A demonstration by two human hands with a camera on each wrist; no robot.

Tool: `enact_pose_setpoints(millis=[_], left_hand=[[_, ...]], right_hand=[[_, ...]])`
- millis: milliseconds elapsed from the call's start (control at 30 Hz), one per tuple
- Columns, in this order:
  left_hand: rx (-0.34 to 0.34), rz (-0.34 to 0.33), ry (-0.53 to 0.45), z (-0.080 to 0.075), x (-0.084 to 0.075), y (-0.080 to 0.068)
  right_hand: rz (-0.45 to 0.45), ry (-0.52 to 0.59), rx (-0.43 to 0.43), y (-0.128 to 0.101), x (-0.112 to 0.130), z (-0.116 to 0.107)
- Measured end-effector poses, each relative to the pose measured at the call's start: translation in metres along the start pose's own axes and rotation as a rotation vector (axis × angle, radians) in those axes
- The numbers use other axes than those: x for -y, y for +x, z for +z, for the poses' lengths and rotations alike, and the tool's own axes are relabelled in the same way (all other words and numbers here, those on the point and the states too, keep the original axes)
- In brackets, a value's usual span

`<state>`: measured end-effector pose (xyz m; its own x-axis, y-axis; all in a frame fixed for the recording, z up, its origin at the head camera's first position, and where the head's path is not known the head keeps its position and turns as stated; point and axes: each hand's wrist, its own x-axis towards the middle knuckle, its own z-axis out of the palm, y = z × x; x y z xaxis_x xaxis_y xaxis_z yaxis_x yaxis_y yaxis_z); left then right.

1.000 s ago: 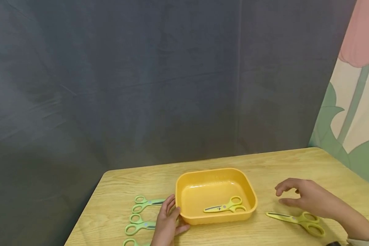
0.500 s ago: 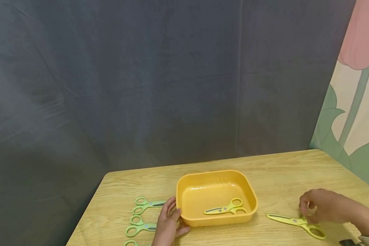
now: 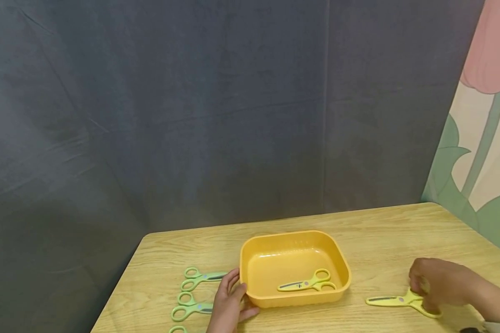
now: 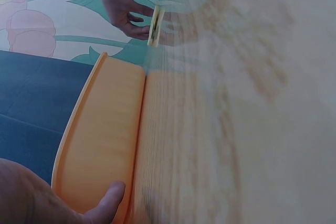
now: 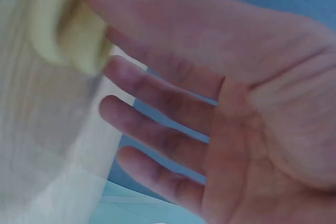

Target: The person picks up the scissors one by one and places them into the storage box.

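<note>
In the head view my left hand [image 3: 228,305] holds the near left corner of a yellow plastic tray [image 3: 297,301]. Its thumb lies along the outer front wall in the left wrist view. A yellow-green pair of scissors [image 3: 306,284] lies inside the tray. To the right, my right hand [image 3: 443,286] pinches the handle of another yellow-green pair of scissors [image 3: 389,301], whose blades point left. The right wrist view has thumb and index finger on the blurred handle [image 5: 79,35], with the other fingers extended.
Green scissors [image 3: 191,306] lie in a column left of the tray, one more pair [image 3: 200,277] behind and another cut off by the frame's bottom. A dark curtain [image 3: 233,115] hangs beyond the wooden table [image 3: 383,231]. A painted wall [image 3: 483,152] stands at the right.
My right hand has moved right and down onto the scissors' handle and pinches it; those scissors have turned slightly. My left hand and the tray stay in place.
</note>
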<state>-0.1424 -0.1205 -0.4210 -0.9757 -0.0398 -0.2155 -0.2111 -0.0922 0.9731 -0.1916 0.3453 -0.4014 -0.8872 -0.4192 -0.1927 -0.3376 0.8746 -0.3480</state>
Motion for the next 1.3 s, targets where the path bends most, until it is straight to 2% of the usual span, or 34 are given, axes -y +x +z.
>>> enact_pose_setpoints(millis=[100,333,567,700,800,900,1000,1100,1167,1300], left_hand=[[0.000,-0.001,-0.001,0.000,0.000,0.000],[0.006,0.000,-0.002,0.000,0.000,0.001],[0.007,0.003,-0.003,0.000,-0.001,0.000],[0.009,0.003,-0.003,0.000,-0.001,0.000],[0.010,0.003,0.003,-0.001,0.000,0.001],[0.011,0.001,0.009,-0.001,0.000,0.001],[0.012,-0.001,0.010,-0.001,0.000,0.002],[0.013,-0.001,0.009,-0.001,0.000,0.002],[0.014,0.000,0.008,-0.001,0.000,0.002],[0.013,0.000,0.012,-0.001,0.001,0.002]], right_hand=[[-0.042,-0.026,-0.049,0.003,-0.003,0.002],[-0.255,-0.010,-0.148,0.007,-0.014,0.006],[-0.275,0.009,-0.173,0.008,-0.020,0.010],[-0.342,0.045,-0.200,0.007,-0.023,0.011],[-0.380,0.111,-0.182,0.007,-0.024,0.011],[-0.351,0.196,-0.121,0.006,-0.024,0.007],[-0.267,0.292,-0.041,0.006,-0.022,0.003],[-0.184,0.326,-0.003,0.007,-0.019,-0.001],[-0.158,0.311,-0.013,0.008,-0.017,-0.002],[-0.163,0.266,-0.069,0.008,-0.015,-0.001]])
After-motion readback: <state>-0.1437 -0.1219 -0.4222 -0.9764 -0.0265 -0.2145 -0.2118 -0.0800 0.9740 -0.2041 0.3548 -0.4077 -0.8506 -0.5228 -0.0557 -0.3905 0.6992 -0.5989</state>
